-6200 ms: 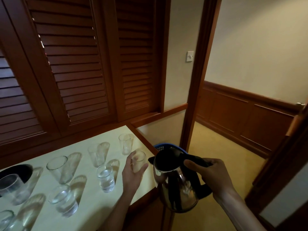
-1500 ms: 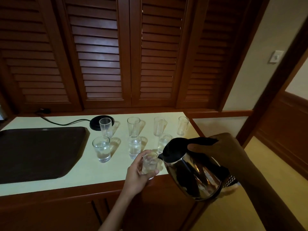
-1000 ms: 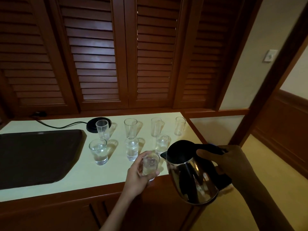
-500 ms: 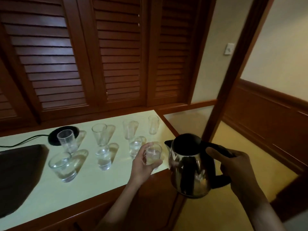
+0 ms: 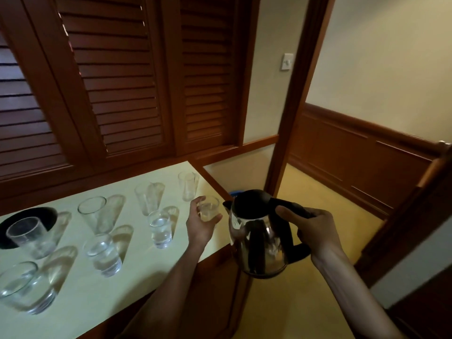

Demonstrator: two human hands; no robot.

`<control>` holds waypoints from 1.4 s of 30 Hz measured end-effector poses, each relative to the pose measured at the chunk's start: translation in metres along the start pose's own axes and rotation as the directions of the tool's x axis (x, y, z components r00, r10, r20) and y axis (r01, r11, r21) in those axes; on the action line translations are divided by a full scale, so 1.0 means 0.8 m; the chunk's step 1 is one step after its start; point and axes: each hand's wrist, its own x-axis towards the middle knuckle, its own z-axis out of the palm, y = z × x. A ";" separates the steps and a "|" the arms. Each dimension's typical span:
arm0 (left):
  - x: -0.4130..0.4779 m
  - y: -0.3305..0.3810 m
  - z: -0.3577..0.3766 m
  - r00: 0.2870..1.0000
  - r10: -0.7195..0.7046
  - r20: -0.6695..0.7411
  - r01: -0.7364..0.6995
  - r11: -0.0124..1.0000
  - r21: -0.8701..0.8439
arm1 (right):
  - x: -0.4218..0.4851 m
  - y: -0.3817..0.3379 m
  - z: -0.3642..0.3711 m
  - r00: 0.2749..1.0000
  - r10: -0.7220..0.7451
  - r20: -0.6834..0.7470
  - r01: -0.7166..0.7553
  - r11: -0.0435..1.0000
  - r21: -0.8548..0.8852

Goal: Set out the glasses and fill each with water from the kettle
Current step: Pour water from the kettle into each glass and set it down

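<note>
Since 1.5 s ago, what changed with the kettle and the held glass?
The kettle was tipped with its spout toward the held glass. Now it is back upright, with the spout just beside the glass. The view has also swung right. Unchanged: the right hand grips the kettle handle, the left hand holds the glass by the counter edge, and the other glasses stand where they were.

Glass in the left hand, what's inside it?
Some water seems to show in the glass. The left hand wraps its lower part, so the water level is hidden.
</note>
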 end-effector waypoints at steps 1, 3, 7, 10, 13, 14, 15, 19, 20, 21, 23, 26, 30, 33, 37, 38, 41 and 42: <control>0.001 0.001 0.000 1.000 -0.006 0.001 0.006 1.000 0.005 | 0.001 -0.001 0.001 1.000 0.000 0.001 0.000 1.000 -0.008; 0.003 0.001 -0.001 1.000 -0.012 0.006 0.012 1.000 0.012 | 0.004 -0.001 0.003 1.000 0.003 0.010 -0.003 1.000 -0.017; 0.003 0.002 -0.009 0.999 -0.025 0.022 0.024 0.998 0.055 | 0.007 -0.001 0.007 1.000 0.002 0.015 -0.002 1.000 -0.031; 0.009 0.001 -0.020 0.994 -0.032 0.100 0.015 0.986 0.165 | 0.008 0.000 0.006 1.000 -0.009 0.023 0.010 0.999 -0.044; 0.001 0.033 -0.044 0.989 -0.009 0.150 -0.030 0.967 0.255 | 0.010 0.002 0.003 1.000 -0.019 0.021 0.020 0.999 -0.036; -0.003 0.049 -0.055 0.989 -0.002 0.146 -0.040 0.958 0.283 | 0.011 0.002 0.003 1.000 -0.020 0.021 0.021 0.999 -0.028; -0.004 0.063 -0.067 0.992 0.005 0.123 -0.043 0.949 0.311 | 0.012 0.002 0.003 0.999 -0.023 0.026 0.024 1.000 -0.017; 0.049 0.111 -0.106 0.998 0.057 -0.013 -0.048 0.929 0.366 | 0.013 0.000 0.004 0.997 -0.035 0.065 0.036 0.999 -0.021; 0.070 0.120 -0.111 1.000 0.011 -0.022 -0.001 0.913 0.407 | 0.013 -0.002 0.005 0.996 -0.037 0.077 0.038 0.999 -0.018; 0.090 0.126 -0.113 0.997 -0.069 -0.019 0.070 0.886 0.458 | 0.013 -0.002 0.006 0.995 -0.040 0.086 0.042 0.999 -0.015; 0.118 0.136 -0.110 0.976 -0.215 0.022 0.159 0.783 0.602 | 0.017 -0.003 0.006 0.995 -0.046 0.094 0.047 0.999 -0.013; 0.146 0.130 -0.101 0.947 -0.316 0.066 0.169 0.661 0.732 | 0.024 -0.004 0.008 0.994 -0.041 0.099 0.042 0.999 -0.007; 0.179 0.111 -0.089 0.920 -0.373 0.122 0.152 0.625 0.765 | 0.035 -0.005 0.012 0.996 -0.030 0.086 0.029 1.000 0.010; 0.198 0.099 -0.079 0.897 -0.421 0.137 0.167 0.608 0.776 | 0.043 -0.007 0.013 0.997 -0.001 0.075 0.001 1.000 -0.009; 0.213 0.085 -0.065 0.856 -0.478 0.197 0.222 0.684 0.695 | 0.054 -0.007 0.014 0.999 0.015 0.042 -0.013 0.999 -0.044; 0.217 0.080 -0.062 0.859 -0.469 0.207 0.236 0.720 0.652 | 0.056 -0.007 0.014 0.999 0.015 0.033 -0.014 0.998 -0.055; 0.227 0.064 -0.056 0.835 -0.472 0.283 0.308 0.827 0.471 | 0.058 -0.009 0.012 1.000 0.016 0.019 -0.015 0.998 -0.063; 0.227 0.062 -0.056 0.832 -0.477 0.284 0.338 0.841 0.421 | 0.057 -0.010 0.011 1.000 0.016 0.025 -0.014 0.998 -0.058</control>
